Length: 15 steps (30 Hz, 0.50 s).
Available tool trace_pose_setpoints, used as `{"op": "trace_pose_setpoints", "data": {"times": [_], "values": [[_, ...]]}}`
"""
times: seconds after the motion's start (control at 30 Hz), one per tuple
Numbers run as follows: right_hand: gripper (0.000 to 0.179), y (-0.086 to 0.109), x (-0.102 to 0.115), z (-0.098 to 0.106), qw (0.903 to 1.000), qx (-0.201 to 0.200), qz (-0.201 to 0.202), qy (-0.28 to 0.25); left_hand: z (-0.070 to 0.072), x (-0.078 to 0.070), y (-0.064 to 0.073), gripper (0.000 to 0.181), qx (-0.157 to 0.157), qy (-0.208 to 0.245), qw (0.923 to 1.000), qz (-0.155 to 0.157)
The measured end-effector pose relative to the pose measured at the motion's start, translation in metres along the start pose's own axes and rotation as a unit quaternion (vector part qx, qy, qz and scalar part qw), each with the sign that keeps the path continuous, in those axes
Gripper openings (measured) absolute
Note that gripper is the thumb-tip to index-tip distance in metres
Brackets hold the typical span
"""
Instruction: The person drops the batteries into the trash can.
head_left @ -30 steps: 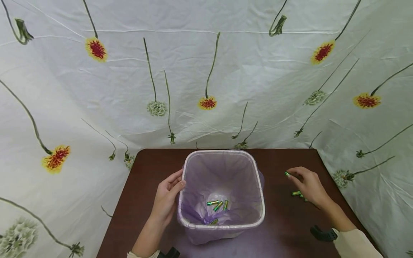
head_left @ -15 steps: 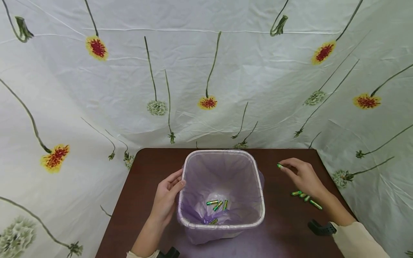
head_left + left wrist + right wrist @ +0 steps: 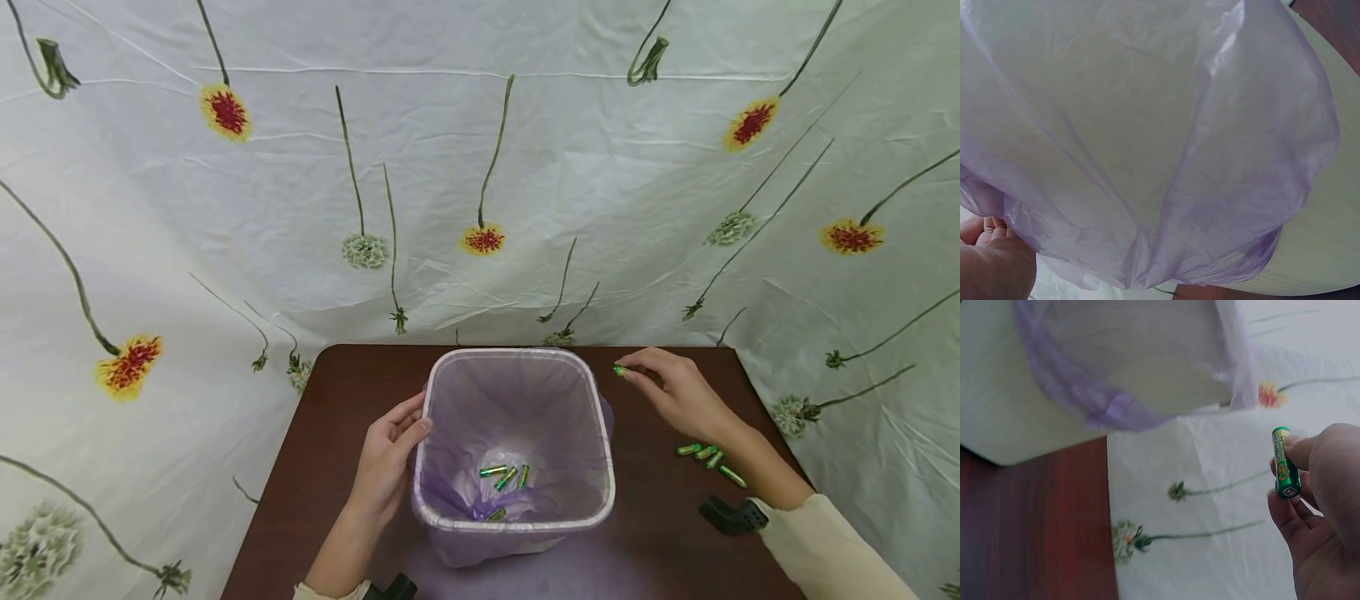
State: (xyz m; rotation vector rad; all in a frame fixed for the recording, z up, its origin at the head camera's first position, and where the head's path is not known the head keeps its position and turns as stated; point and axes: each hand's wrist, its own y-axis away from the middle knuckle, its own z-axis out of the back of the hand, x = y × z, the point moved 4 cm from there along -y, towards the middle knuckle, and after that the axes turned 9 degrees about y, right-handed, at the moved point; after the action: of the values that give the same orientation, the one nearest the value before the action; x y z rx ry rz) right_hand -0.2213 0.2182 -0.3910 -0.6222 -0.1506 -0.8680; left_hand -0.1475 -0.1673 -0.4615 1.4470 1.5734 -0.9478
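- Left hand, at the bin's 9 o'clock: thumb laid on the rim, fingers against the outer side, gripping the bin. Good practice: hold just firmly enough to stop the bin sliding, without dragging the liner off the rim.
- Bin, upright on the table, with a thin purple liner folded over its rim. All clock directions are taken from its centre in the head view.
- Inner batteries, four, on the bin floor: three near one another just below centre, one farther toward 6 o'clock beside a gathered fold.
- Held battery, outside the bin near the rim at 2 o'clock, apart from the liner in the right wrist view.
- Right hand, beyond it toward 2 o'clock: thumb and fingertips pinch the battery. The step in hand appears to be a carry; done well, the hand clears the rim before turning inward toward 8 o'clock, and the pinch loosens only over the mouth, low enough to limit bouncing.
- Loose batteries, four, on the table at 3 o'clock: three close together, the fourth toward 4; the forearm passes just beside them and should avoid brushing them.
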Motion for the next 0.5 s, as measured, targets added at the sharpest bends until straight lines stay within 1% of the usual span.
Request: {"op": "trace_pose_setpoints", "data": {"times": [0.13,0.5], "values": [[0.021,-0.011,0.012,-0.003,0.9997,0.008,0.021,-0.009,0.0,-0.002,0.001,0.046,0.004,-0.002,1.0,-0.004],[0.019,-0.038,0.043,-0.008,0.9959,0.054,0.061,-0.039,0.001,-0.001,0.0,0.046,0.0,-0.003,1.0,0.0]]}}
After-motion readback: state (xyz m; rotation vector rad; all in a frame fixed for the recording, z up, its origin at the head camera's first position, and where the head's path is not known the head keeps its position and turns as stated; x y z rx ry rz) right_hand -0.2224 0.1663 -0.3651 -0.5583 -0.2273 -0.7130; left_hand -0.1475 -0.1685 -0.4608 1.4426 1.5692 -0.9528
